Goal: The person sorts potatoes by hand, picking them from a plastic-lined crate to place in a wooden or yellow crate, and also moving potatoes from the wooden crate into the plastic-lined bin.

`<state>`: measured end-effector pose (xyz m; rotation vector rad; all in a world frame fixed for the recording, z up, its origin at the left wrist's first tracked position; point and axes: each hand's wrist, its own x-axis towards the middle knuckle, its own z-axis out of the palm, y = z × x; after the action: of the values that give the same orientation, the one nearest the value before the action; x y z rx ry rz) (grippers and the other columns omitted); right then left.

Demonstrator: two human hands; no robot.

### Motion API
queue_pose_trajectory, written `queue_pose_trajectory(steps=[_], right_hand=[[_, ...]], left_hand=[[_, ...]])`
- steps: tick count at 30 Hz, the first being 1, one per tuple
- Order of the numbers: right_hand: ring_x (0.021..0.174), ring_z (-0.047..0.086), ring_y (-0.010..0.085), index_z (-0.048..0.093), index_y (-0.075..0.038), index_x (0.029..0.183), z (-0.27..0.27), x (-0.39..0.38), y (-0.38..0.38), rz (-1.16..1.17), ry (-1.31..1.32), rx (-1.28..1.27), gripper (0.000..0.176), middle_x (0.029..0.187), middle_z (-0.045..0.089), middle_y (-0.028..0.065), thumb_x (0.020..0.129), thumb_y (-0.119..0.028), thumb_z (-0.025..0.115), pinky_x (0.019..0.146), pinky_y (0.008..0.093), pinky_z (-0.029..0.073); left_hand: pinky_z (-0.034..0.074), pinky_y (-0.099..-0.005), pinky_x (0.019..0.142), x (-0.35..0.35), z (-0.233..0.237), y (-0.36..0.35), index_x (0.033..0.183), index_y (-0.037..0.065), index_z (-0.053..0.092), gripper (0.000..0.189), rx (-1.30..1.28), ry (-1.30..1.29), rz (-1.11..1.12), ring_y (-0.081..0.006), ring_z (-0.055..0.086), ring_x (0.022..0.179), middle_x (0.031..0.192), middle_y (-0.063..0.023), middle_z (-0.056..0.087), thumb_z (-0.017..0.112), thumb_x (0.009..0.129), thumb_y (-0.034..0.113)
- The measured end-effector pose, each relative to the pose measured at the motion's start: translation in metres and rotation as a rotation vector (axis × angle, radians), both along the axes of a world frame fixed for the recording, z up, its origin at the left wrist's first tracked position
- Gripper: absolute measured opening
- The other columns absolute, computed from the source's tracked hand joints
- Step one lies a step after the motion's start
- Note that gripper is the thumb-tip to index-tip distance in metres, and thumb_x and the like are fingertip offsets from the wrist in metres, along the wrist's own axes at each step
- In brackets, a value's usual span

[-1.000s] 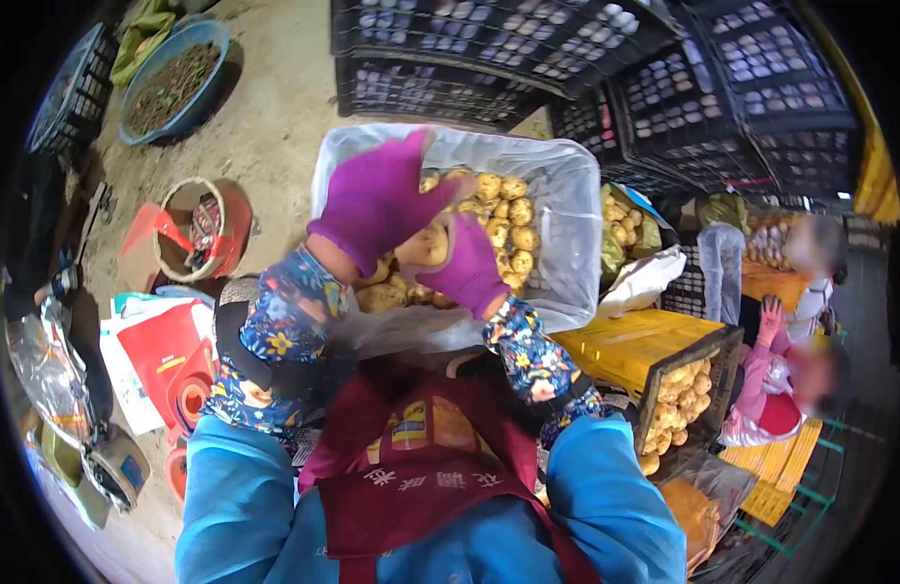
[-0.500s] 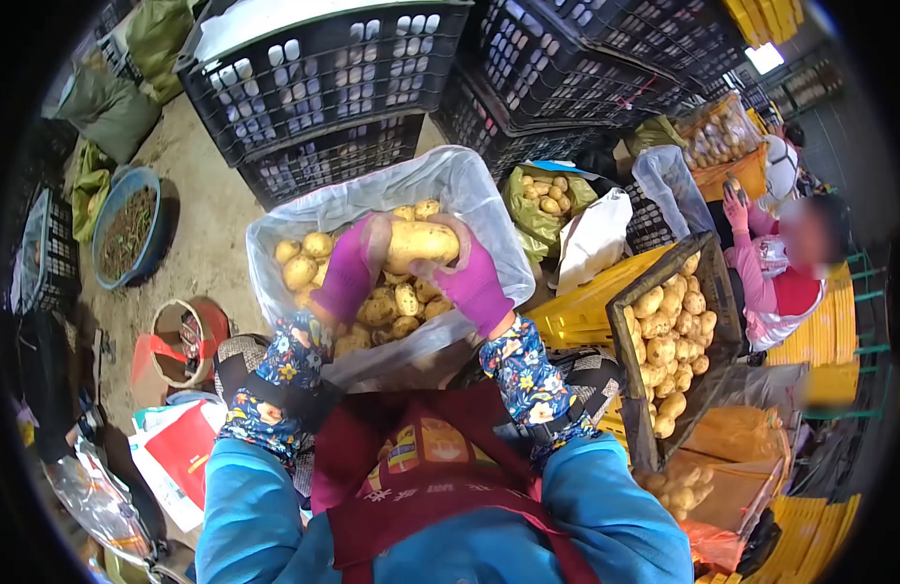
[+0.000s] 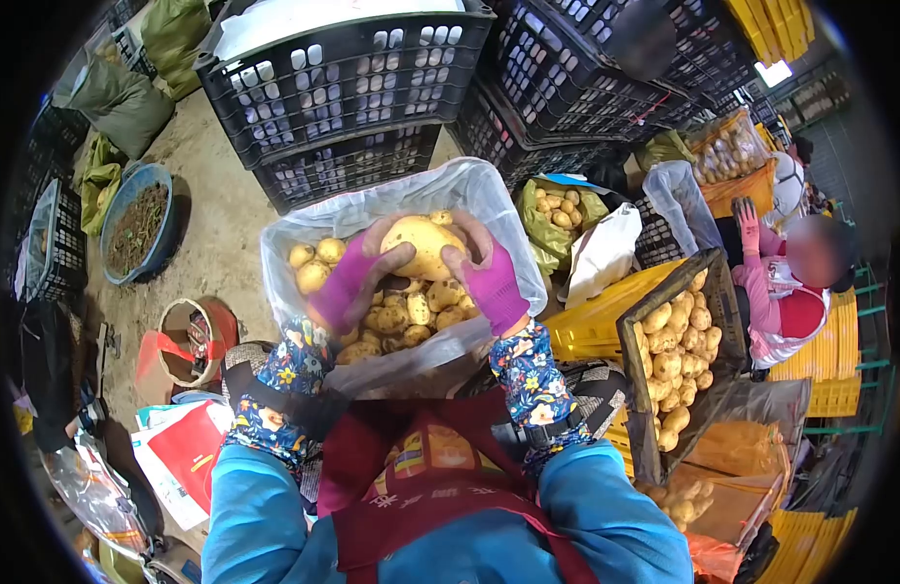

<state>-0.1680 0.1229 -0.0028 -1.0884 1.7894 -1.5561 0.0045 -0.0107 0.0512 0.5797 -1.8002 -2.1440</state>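
A large yellow potato is held between both hands over a crate lined with clear plastic. My left hand, in a purple and grey glove, grips the potato's left end with the thumb in front. My right hand, gloved alike, holds the right end, its thumb also toward me. Beneath the hands, many loose potatoes lie in the lined crate. Some of them are hidden by the gloves.
Black crates are stacked ahead. On the right, a tilted yellow crate holds potatoes. A blue basin of debris and a bucket stand left. A co-worker in pink sleeves sits at far right.
Both hands have turned the potato, so a broader face shows and it tilts differently. The whole view has shifted slightly. The co-worker's raised hand no longer shows a potato.
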Motion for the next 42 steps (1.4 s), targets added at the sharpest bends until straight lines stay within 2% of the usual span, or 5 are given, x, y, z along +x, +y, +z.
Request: queue_pose_trajectory(steps=[9,11,16,26,42], right_hand=[[0.123,0.050,0.0407,0.056,-0.013,0.125,0.024,0.045,0.005,0.002,0.682,0.030,0.070,0.136,0.049,0.0213,0.064,-0.036,0.083,0.098,0.0517,0.043],[0.125,0.047,0.0456,0.051,-0.019,0.137,0.001,0.038,0.015,-0.061,0.633,0.117,0.084,0.143,0.043,0.0234,0.063,-0.040,0.084,0.103,0.0545,0.040],[0.095,0.065,0.0249,0.058,-0.007,0.124,0.028,-0.029,0.142,-0.446,0.326,-0.202,0.061,0.107,0.065,0.0138,0.072,-0.029,0.082,0.084,0.0385,0.053],[0.113,0.059,0.0431,0.054,0.001,0.128,0.019,-0.097,0.475,-1.103,0.237,1.431,0.076,0.117,0.063,0.0293,0.088,-0.064,0.053,0.096,0.0461,0.047],[0.058,0.049,0.0102,0.058,-0.006,0.082,0.081,-0.124,0.297,-0.703,0.684,0.312,0.011,0.069,0.056,-0.0015,0.088,-0.009,0.066,0.053,0.0300,0.041]], left_hand=[[0.039,-0.0368,0.106,-0.004,-0.050,-0.004,0.133,0.002,0.054,0.039,-1.023,0.127,-0.118,-0.0240,0.050,0.125,0.134,-0.0165,0.053,0.047,0.102,0.024],[0.041,-0.0343,0.105,-0.022,-0.046,0.022,0.129,-0.003,0.053,0.041,0.294,0.089,-0.005,-0.0235,0.054,0.122,0.130,-0.0125,0.057,0.040,0.105,0.026],[0.040,-0.0362,0.104,-0.016,-0.050,0.010,0.148,0.003,0.036,0.070,0.123,0.009,0.008,-0.0276,0.051,0.128,0.143,-0.0184,0.048,0.036,0.101,0.055],[0.034,-0.0407,0.110,-0.003,-0.074,-0.017,0.152,0.008,0.029,0.070,0.116,-0.055,0.045,-0.0330,0.042,0.137,0.151,-0.0233,0.036,0.041,0.101,0.053],[0.048,-0.0360,0.100,0.056,-0.039,-0.060,0.141,-0.001,0.044,0.051,0.219,0.200,0.415,-0.0277,0.057,0.119,0.132,-0.0202,0.054,0.045,0.104,0.034]])
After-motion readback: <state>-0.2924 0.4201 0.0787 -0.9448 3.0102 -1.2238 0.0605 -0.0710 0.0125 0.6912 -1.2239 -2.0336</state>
